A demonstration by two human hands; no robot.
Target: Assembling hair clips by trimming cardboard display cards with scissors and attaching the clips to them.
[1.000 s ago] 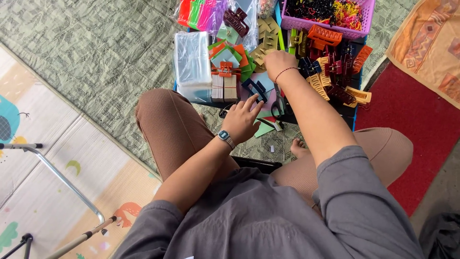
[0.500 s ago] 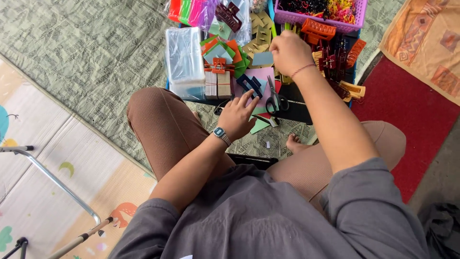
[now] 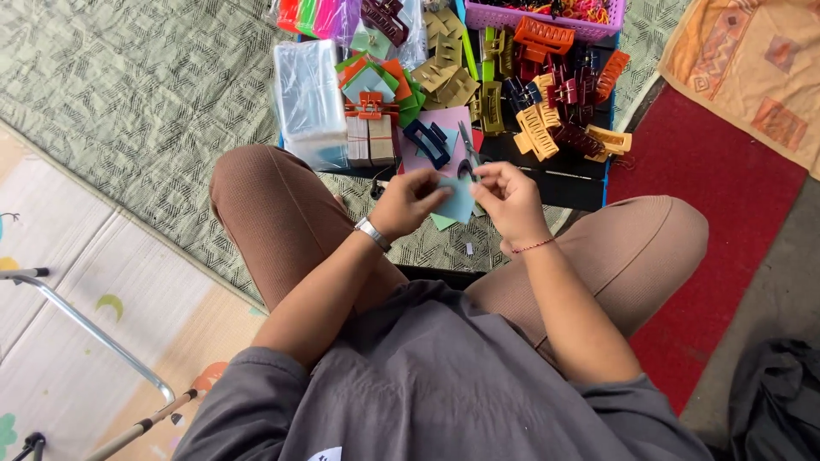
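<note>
**Head view: two hands meet on a blue-green card above the lap**

Head camera looks down on a seated person's hands, which meet near the middle of the frame. The left hand [image 3: 414, 201] has its fingers curled in and pinched on the left edge of a small blue-green card [image 3: 459, 201]; a watch [image 3: 372, 233] sits on that wrist. The right hand [image 3: 510, 201], at 3 o'clock from the card, has its fingertips drawn together at the card's upper right edge, beside a small dark grey piece [image 3: 466, 167] whose kind I cannot tell; whether those fingers grip it is unclear. A red string bracelet [image 3: 534, 247] circles the right wrist.

At 12 o'clock from the hands a dark blue hair claw clip [image 3: 427, 142] lies on pink paper. At 11 o'clock stands a stack of clear plastic bags [image 3: 307, 94], with coloured cards [image 3: 380, 81] just beside it. At 1 o'clock a dark tray [image 3: 589, 183] holds orange, yellow and maroon claw clips [image 3: 547, 102]. Farther up, a purple basket [image 3: 512, 17] holds small bright hair ties. A red mat [image 3: 717, 213] lies at 3 o'clock.
</note>
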